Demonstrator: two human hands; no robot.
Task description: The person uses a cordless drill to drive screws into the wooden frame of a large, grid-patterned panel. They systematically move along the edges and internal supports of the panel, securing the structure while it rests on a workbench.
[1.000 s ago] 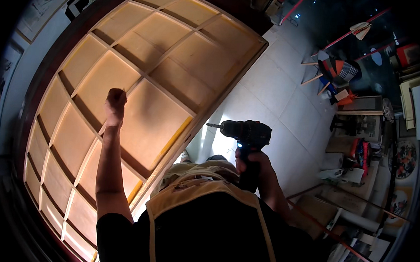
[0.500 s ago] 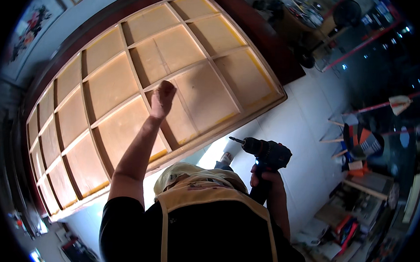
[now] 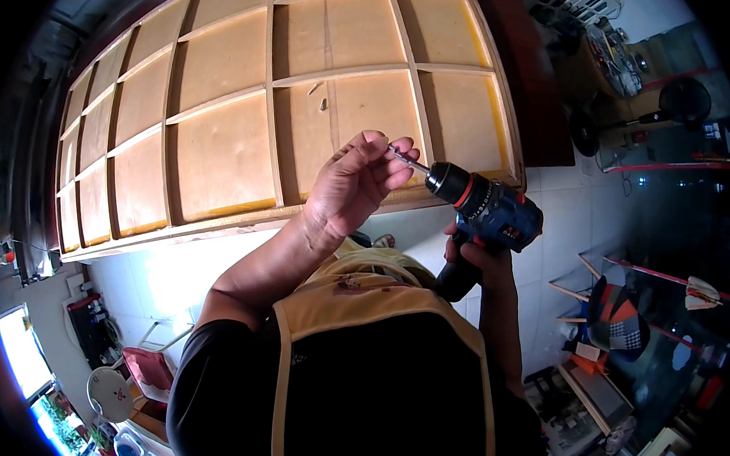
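1. While the wooden panel [image 3: 220, 154] already carries its lattice of battens [image 3: 348, 74], two small light pieces [image 3: 323, 104] lie loose, apparently unfastened, in one near compartment.
2. With the bit [image 3: 410, 161] of the drill [image 3: 498, 210] pointing leftward and held off the wood, no boring seems under way; how many joints are done or left, I cannot tell.
3. The left hand [image 3: 351, 178] has thumb and forefinger drawn narrow at the bit's tip, the other fingers loosely curled beside it; whether something small is pinched there is unclear.
4. The right hand [image 3: 487, 263] wraps the drill's grip.
5. The drill is by the panel's near edge, before the person's body; the panel lies on the dark red surface [image 3: 544, 113].
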